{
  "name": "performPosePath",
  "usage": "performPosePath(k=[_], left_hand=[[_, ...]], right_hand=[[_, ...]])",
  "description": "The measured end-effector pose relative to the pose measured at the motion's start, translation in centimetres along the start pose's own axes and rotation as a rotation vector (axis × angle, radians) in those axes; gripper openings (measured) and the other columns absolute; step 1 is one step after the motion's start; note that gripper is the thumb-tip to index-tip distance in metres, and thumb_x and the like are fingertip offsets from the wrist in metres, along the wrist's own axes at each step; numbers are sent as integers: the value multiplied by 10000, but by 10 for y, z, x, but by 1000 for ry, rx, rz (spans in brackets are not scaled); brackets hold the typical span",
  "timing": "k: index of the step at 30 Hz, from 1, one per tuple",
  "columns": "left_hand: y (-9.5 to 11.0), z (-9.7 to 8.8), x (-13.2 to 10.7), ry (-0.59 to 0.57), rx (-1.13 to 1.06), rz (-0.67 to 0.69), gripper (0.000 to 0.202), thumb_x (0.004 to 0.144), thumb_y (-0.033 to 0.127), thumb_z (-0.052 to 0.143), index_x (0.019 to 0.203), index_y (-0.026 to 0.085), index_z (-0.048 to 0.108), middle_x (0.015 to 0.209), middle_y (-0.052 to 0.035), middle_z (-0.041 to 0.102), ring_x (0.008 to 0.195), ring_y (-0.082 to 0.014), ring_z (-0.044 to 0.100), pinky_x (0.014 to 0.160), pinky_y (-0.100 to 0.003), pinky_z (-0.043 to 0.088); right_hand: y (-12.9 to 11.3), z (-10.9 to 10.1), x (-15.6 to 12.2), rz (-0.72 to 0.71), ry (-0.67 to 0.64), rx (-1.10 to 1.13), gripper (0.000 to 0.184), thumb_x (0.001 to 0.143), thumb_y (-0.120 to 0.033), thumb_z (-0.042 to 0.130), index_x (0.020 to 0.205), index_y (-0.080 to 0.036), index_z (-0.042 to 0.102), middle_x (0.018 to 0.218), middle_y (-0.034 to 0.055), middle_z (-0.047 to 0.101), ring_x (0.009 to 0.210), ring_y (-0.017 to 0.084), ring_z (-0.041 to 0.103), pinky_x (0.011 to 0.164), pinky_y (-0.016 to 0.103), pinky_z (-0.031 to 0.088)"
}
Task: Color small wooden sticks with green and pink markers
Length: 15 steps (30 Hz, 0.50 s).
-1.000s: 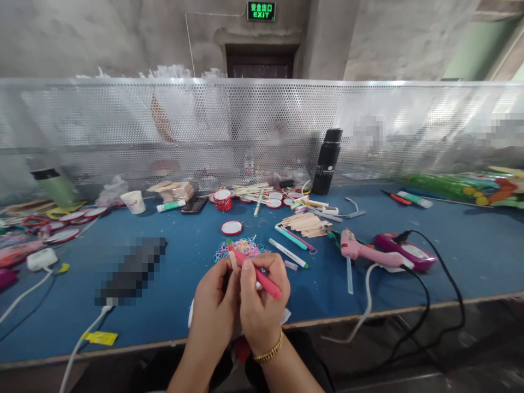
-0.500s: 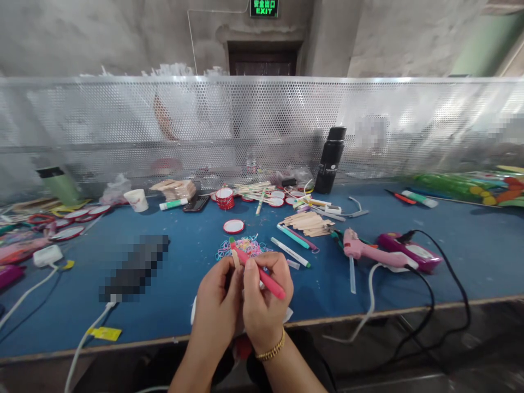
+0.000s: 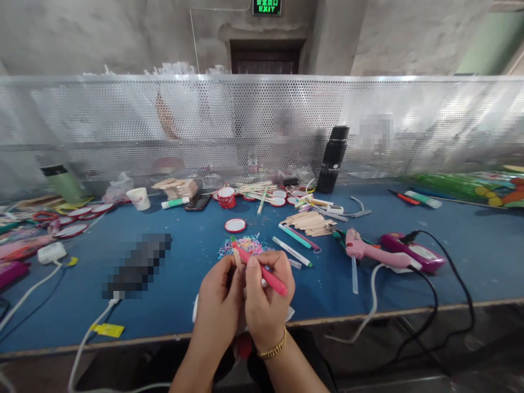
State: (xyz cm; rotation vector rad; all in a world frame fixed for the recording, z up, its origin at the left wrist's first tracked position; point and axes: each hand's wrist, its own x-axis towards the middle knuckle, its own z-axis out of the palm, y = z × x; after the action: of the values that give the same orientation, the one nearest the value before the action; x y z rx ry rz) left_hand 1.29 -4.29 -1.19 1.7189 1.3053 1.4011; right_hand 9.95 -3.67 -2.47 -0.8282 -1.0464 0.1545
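My right hand (image 3: 266, 303) is closed around a red marker pen (image 3: 262, 272) with a green tip, its tip pointing up and left. My left hand (image 3: 219, 308) is closed on a thin wooden stick (image 3: 237, 256) held upright against the marker's tip. Both hands are pressed together just above the near edge of the blue table (image 3: 172, 289). A small white piece (image 3: 289, 315) lies under the hands. A pile of coloured rubber bands (image 3: 243, 244) lies on the table just beyond my fingers.
Two pink glue guns (image 3: 368, 252) with cables lie to the right. Loose markers (image 3: 291, 251), a heap of wooden sticks (image 3: 311, 222), red-rimmed round discs (image 3: 234, 225) and a black bottle (image 3: 333, 159) lie further back. A perforated metal screen (image 3: 245, 125) closes the table's far side.
The view has shifted slightly right and down. My hands keep the same grip on the marker and the stick, with only small movement.
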Motion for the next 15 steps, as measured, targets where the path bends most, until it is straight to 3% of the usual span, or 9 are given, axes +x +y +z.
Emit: performPosePath(k=[15], left_hand=[[0, 0, -1, -4, 4, -1, 262, 953, 420, 568, 810, 203, 604, 773, -10, 650, 698, -158, 529, 634, -256, 406]], right_hand=[[-2, 0, 1, -43, -10, 10, 124, 976, -222, 570, 853, -211, 579, 789, 2, 624, 731, 154, 599, 707, 324, 508]])
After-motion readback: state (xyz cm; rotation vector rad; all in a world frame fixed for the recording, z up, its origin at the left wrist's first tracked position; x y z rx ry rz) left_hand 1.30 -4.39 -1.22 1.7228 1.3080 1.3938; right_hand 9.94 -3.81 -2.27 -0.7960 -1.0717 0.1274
